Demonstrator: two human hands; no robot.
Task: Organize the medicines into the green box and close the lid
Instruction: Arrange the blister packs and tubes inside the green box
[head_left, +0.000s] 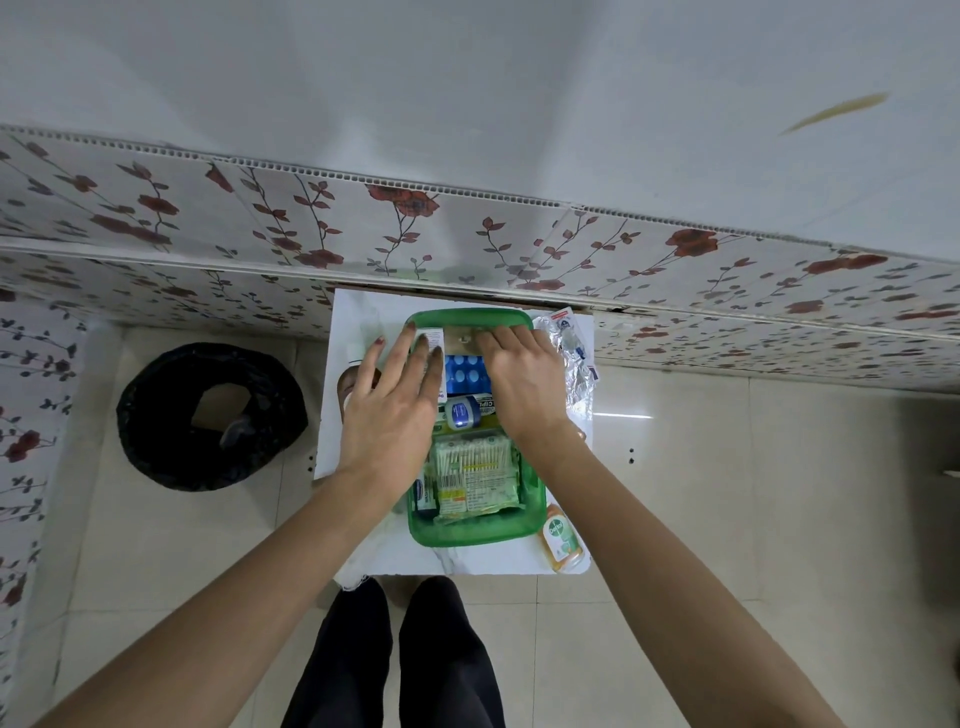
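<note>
I'm seeing the green box (475, 535) sitting open on the white table (363, 540), both hands covering its far half. Left hand (387, 410) is lying flat, fingers spread, on a white carton (432, 338); right hand (522, 374) is curling inside, grip unclear.

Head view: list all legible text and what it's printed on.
"Dettol" on the small orange plastic bottle beside the green plastic box.
"CIPL", cut off by the right hand, on a pack next to the small blue-labelled jar.
Too small or blurred: print on the cotton swab packet, blue blister strip, white carton under the left hand, and foil strips.
</note>
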